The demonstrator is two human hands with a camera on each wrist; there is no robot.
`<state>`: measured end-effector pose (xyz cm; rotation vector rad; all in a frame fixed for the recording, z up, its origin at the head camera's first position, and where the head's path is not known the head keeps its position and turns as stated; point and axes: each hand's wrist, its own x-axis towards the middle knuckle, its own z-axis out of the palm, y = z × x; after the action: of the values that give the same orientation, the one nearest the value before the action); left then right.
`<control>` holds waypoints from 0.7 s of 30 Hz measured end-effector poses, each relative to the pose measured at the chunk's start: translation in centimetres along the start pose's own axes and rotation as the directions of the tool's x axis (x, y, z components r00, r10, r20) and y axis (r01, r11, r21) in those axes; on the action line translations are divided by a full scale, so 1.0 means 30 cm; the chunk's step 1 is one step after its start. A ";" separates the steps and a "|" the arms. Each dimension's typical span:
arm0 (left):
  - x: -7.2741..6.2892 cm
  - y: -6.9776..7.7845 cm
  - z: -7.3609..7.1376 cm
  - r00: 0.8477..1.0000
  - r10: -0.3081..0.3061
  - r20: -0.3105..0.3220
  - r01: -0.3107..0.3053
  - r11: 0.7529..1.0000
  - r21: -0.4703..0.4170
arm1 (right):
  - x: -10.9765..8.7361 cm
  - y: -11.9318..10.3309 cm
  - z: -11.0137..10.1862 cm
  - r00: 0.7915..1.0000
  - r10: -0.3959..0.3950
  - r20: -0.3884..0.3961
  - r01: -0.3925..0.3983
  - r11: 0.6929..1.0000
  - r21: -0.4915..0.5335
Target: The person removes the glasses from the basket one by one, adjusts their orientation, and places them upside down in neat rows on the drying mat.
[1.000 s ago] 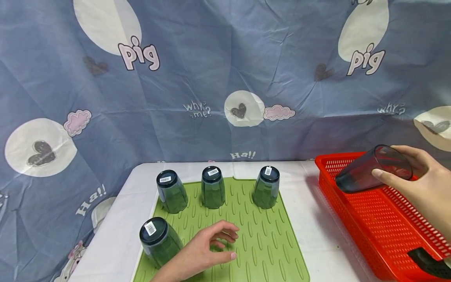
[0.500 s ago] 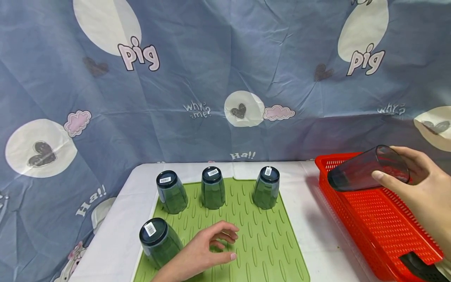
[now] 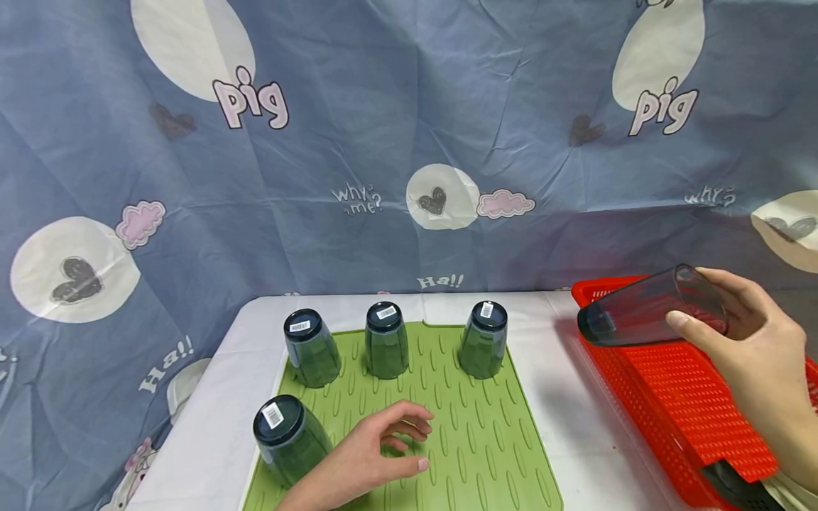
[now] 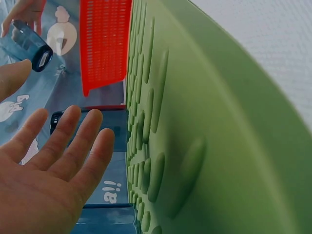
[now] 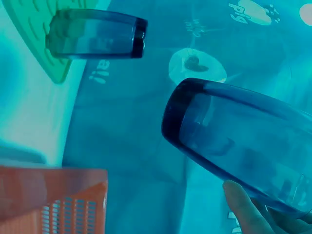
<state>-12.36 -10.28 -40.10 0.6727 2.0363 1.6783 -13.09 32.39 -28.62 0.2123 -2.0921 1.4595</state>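
Observation:
My right hand (image 3: 750, 341) grips a dark tinted drinking glass (image 3: 645, 312) near its rim, above the red basket (image 3: 613, 369). The glass lies tilted on its side, base toward the left. In the right wrist view the same glass (image 5: 234, 141) shows its thick base. My left hand (image 3: 377, 454) is held over the green ribbed mat (image 3: 473, 440) with relaxed fingers and nothing in them. Close beside it stands an upside-down glass (image 3: 290, 436). Along the mat's back edge stand three more upturned glasses: a left one (image 3: 313, 351), a middle one (image 3: 386, 344) and a right one (image 3: 483, 344).
A white-covered table (image 3: 562, 419) bears the mat and the basket. Behind it hangs a blue printed cloth (image 3: 358, 142). The basket's raised rim runs along the table's right side, with a black strap (image 3: 735, 482) at the right wrist in front of it.
My right hand has moved a little to the left with the glass, whose base now reaches past the basket's left rim. The glass has tipped nearer to level. My left hand stays still.

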 end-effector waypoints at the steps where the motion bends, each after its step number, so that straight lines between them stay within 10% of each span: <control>1: -0.001 -0.001 0.000 1.000 0.003 -0.001 -0.003 1.000 0.004 | -0.002 0.000 0.004 1.000 0.003 -0.001 -0.003 1.000 -0.011; 21: 0.000 -0.004 -0.003 1.000 0.003 -0.014 -0.003 1.000 -0.002 | -0.072 0.005 0.102 0.999 0.034 -0.022 -0.026 0.955 0.295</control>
<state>-12.42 -10.37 -40.19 0.6651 2.0438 1.6917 -12.49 29.27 -30.61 0.2749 -1.8554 1.7804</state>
